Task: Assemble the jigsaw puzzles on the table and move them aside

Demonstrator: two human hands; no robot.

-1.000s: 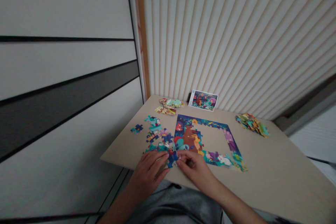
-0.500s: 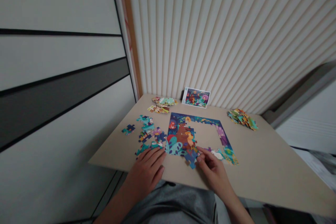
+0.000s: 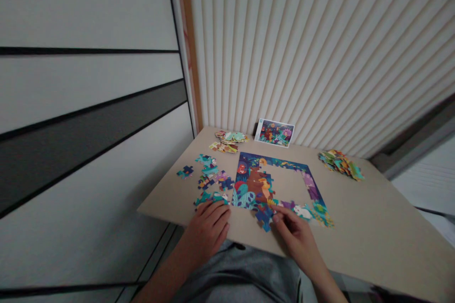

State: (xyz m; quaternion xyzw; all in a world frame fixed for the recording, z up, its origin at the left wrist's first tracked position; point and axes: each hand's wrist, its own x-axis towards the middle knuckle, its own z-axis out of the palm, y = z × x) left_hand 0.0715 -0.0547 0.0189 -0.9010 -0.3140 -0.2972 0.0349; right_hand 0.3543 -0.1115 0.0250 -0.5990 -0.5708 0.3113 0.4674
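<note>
A partly assembled jigsaw puzzle (image 3: 256, 181) lies on the table, its frame and left side joined around a bare middle. My right hand (image 3: 296, 234) is at its lower edge, thumb and index finger closed at the right side of a blue puzzle piece (image 3: 263, 216). That piece juts out below the puzzle's bottom border; its exact seating is hard to make out. My left hand (image 3: 209, 225) lies flat near the table's front edge, fingers stretched out. Its fingertips touch or partly cover teal loose pieces (image 3: 209, 197) left of the puzzle.
More loose pieces (image 3: 215, 180) lie left of the puzzle, with a dark blue cluster (image 3: 185, 172) farther out. Piles of pieces sit at back left (image 3: 231, 137) and back right (image 3: 340, 164). A picture card (image 3: 274, 133) leans at the back, before a pleated curtain (image 3: 284, 47).
The camera has turned slightly left, so everything sits farther right in view. Both hands stay nearly in place, the right still at the blue puzzle piece.
</note>
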